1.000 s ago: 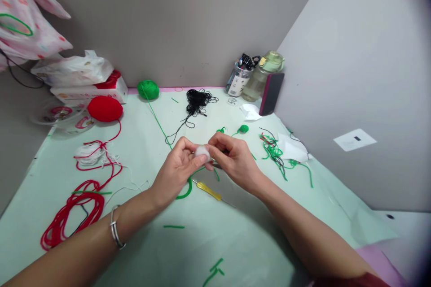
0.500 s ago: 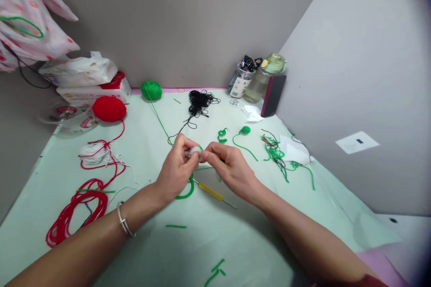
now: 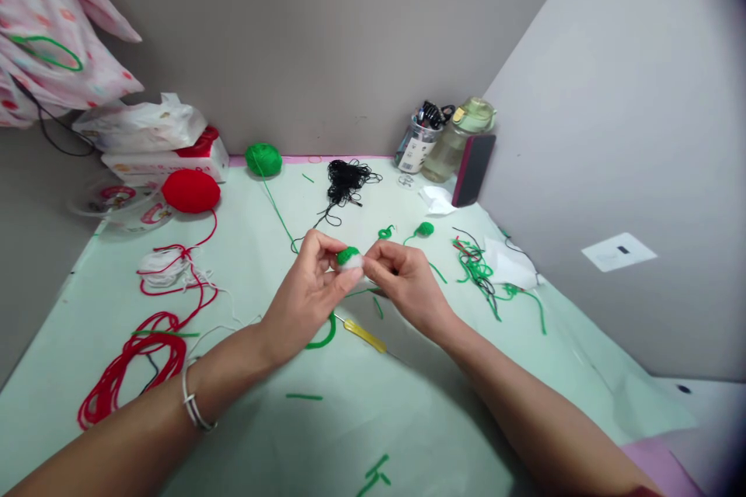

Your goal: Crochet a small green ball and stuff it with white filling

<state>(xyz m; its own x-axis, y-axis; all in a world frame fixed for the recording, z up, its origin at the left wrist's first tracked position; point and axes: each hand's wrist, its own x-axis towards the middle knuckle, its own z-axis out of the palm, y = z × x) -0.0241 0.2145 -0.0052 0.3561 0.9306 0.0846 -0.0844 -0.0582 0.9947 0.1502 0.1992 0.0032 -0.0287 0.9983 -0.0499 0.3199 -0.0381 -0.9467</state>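
Note:
Between the fingers of my left hand (image 3: 306,291) is a small green crocheted piece (image 3: 348,255) with white fluffy stuffing (image 3: 350,265) showing at its lower side. My right hand (image 3: 402,279) pinches at the right edge of that stuffing, thumb and fingertips pressed together. On the table just below both hands lies a crochet hook (image 3: 364,335) with a yellow handle. Next to it a green yarn loop (image 3: 326,335) curves out from under my left hand. A green yarn strand runs from the green ball (image 3: 264,160) toward my hands.
On the left are a red yarn ball (image 3: 191,191), coiled red yarn (image 3: 108,384) and white yarn (image 3: 166,268). Black yarn (image 3: 346,181) lies behind my hands. At the right sit a small green crocheted ball (image 3: 426,229), tangled scraps (image 3: 478,264), a phone (image 3: 474,171) and a bottle (image 3: 446,147).
The crocheted piece has turned, so its green side now shows above the white stuffing. My right hand has shifted slightly right, and my left wrist with the bracelet has dropped a little.

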